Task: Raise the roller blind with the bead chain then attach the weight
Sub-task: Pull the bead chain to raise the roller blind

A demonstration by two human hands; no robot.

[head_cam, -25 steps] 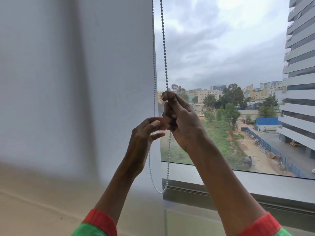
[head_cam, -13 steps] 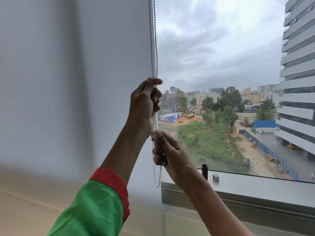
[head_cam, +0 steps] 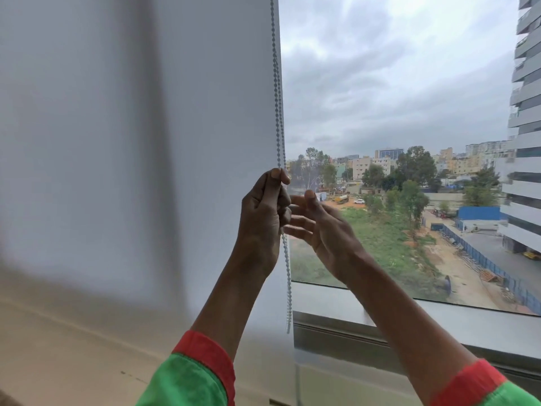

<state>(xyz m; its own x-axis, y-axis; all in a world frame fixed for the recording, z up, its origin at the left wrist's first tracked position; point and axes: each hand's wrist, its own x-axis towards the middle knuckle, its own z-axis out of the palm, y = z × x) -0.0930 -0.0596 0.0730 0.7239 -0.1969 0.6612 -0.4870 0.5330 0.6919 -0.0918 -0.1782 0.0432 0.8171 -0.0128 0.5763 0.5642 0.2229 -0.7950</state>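
Note:
A grey bead chain (head_cam: 278,106) hangs down along the edge of the white wall, its loop ending near the sill at about (head_cam: 288,323). My left hand (head_cam: 263,218) is closed around the chain at mid height, thumb and forefinger pinching it on top. My right hand (head_cam: 322,230) is just to the right of it, fingers spread and pointing left toward the chain, holding nothing. The roller blind itself and the weight are out of view.
A white wall (head_cam: 131,142) fills the left half. The window glass (head_cam: 395,112) looks out on buildings and trees. A grey sill (head_cam: 439,320) and window frame run below the glass on the right.
My right hand let go of the chain low down and rose beside my left hand, fingers now spread. My left hand keeps its grip on the chain. The small items on the sill are hidden.

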